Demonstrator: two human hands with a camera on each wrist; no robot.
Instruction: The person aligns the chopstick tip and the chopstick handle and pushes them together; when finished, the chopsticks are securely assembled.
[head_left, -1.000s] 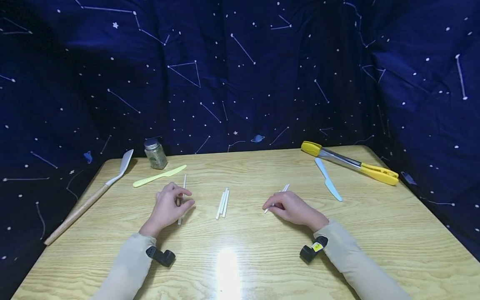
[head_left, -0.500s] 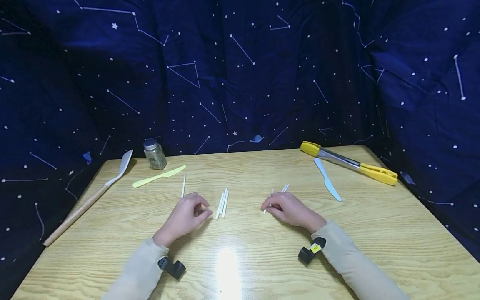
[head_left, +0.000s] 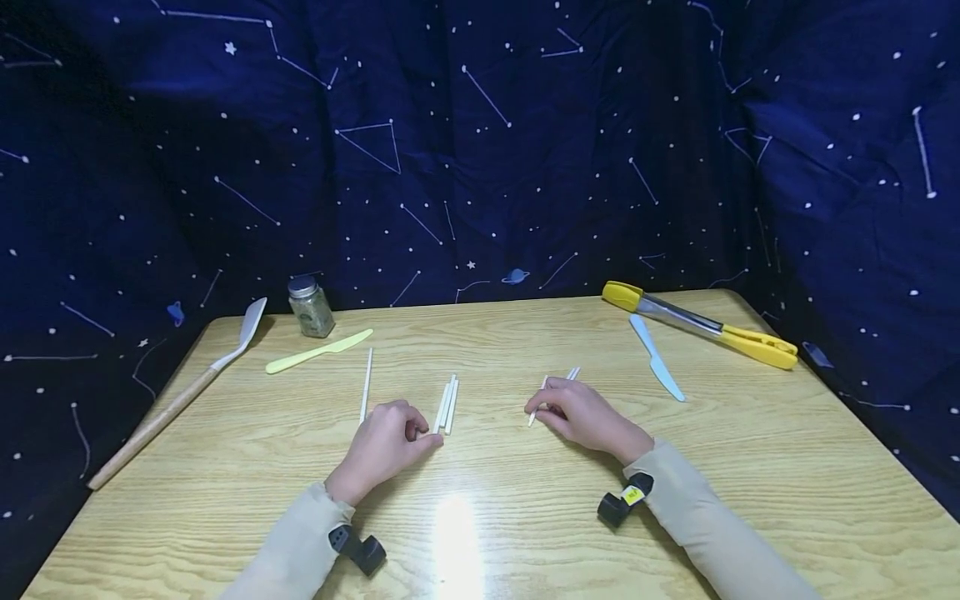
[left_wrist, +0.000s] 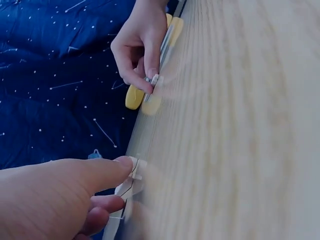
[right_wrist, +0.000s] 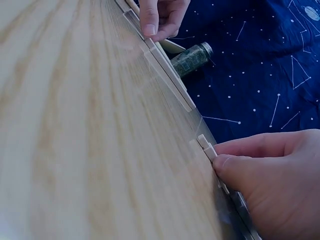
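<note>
Several white sticks (head_left: pixel 450 408) lie close together on the table in the head view. My left hand (head_left: pixel 386 442) is at their near left end, thumb tip against the end of one stick, fingers loosely bent; a grip on it does not show. Left of them lies one more white stick (head_left: pixel 367 383), its near end hidden behind that hand. To the right, my right hand (head_left: pixel 588 417) pinches a short white stick (head_left: pixel 533 416) between thumb and fingers at the tabletop. Other white sticks (head_left: pixel 573 374) show just behind this hand, partly covered. The right wrist view shows the pinched stick (right_wrist: pixel 204 143) at the thumb.
A spatula (head_left: pixel 180 400) lies along the left edge, with a glass jar (head_left: pixel 312 312) and a yellow knife (head_left: pixel 318 352) at the back left. At the back right are a blue knife (head_left: pixel 656 358) and yellow-ended tongs (head_left: pixel 682 321). A dark star-patterned cloth hangs behind the table.
My left hand has moved right, from the single stick over to the middle sticks. My right hand has stayed nearly in place, and the stick at its fingers now stands at a slightly different angle.
</note>
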